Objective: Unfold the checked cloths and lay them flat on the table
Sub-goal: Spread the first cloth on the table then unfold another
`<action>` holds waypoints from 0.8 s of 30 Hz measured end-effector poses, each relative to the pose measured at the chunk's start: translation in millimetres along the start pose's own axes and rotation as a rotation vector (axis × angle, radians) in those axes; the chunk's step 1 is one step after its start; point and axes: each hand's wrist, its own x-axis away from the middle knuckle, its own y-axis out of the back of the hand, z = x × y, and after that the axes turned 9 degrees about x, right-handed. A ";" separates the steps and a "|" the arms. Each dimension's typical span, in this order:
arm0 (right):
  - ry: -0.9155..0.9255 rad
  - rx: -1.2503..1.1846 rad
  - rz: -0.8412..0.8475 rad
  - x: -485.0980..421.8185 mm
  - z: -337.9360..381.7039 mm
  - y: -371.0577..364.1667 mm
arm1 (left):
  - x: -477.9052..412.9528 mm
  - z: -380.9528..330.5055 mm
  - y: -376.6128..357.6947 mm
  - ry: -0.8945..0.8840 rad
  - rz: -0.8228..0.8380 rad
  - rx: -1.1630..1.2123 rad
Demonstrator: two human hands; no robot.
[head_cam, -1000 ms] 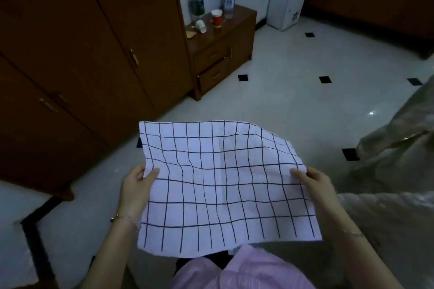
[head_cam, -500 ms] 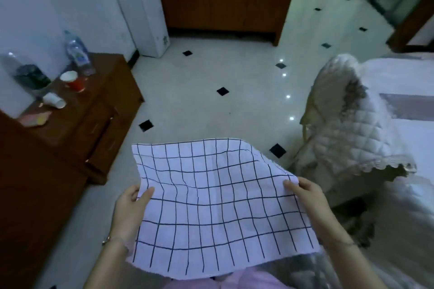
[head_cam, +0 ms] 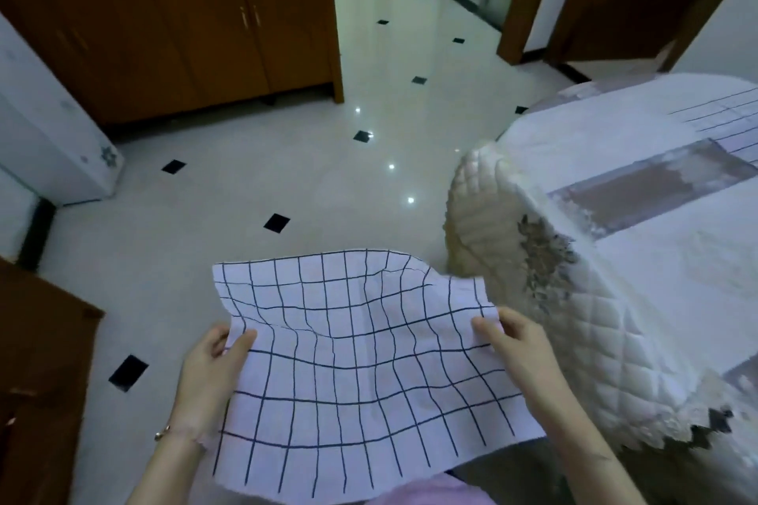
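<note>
I hold an unfolded white cloth with a dark checked grid (head_cam: 361,373) spread in the air in front of me, above the floor. My left hand (head_cam: 213,373) pinches its left edge with the thumb on top. My right hand (head_cam: 521,353) grips its right edge. The cloth is slightly rippled near its far side. Another checked cloth (head_cam: 726,115) lies flat at the far right on the table (head_cam: 640,258), which is covered with a quilted white cover. The held cloth's right corner is close to the table's near-left corner.
A brown wooden cabinet (head_cam: 172,20) stands at the back left. A white appliance (head_cam: 45,148) stands at the left. Part of a low brown cabinet (head_cam: 37,381) shows at the lower left. White floor tiles with black diamonds (head_cam: 311,160) run toward a doorway.
The view has swung to the right, away from the low cabinet with bottles and toward the covered table. Both hands keep the same hold on the cloth, which stays spread.
</note>
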 end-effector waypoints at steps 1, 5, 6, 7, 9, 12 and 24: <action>0.052 0.024 -0.007 -14.1 15.2 3.6 | -12.9 -22.6 -15.0 -0.024 0.011 -0.015; 0.230 0.022 -0.111 -66.5 88.7 37.3 | -87.1 -105.1 -65.6 -0.207 0.081 0.009; 0.254 -0.014 -0.156 -80.6 101.9 49.4 | -106.4 -125.4 -77.3 -0.251 0.108 0.031; 0.275 -0.055 -0.210 -94.2 112.7 62.6 | -122.5 -148.0 -91.7 -0.288 0.137 0.057; 0.290 -0.127 -0.299 -119.0 124.8 90.2 | -152.9 -186.7 -122.2 -0.344 0.209 0.082; 0.251 -0.193 -0.460 -145.8 135.2 128.2 | -188.5 -232.6 -181.3 -0.387 0.357 0.115; -0.144 -0.271 -0.956 -161.3 77.4 213.6 | -250.8 -253.4 -444.9 -0.135 0.953 0.099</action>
